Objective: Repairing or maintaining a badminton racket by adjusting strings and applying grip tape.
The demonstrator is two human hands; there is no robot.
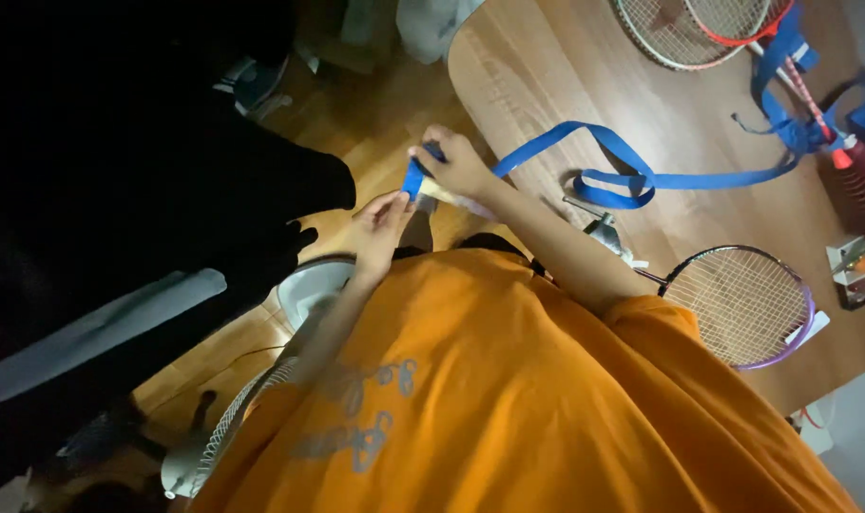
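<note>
1. The right hand (pixel 461 163) pinches the blue grip tape (pixel 632 179) against the end of a racket handle (pixel 442 193); its fingers are closed over the wrapped part.
2. The left hand (pixel 380 226) sits just beside it, fingertips pressed to the lower edge of the wrap at the handle's end. Whether it grips the handle fully cannot be told.
3. Both hands are held above the floor (pixel 375 114), just off the edge of the worktop (pixel 528 66), in front of the orange shirt (pixel 509 399).
4. The free length of tape runs from the right hand across the worktop in loose loops and folds, ending near a tangle of more blue tape (pixel 784 85).
5. Judgement: the tape looks thin, light and limp, likely to twist or stick to itself; it is best held flat near the wrap, under light tension. The handle appears stiff and is the firm place to hold.
6. Two other rackets lie on the worktop: a purple-rimmed racket (pixel 746 304) and a white-rimmed racket (pixel 680 33) at the far edge.
</note>
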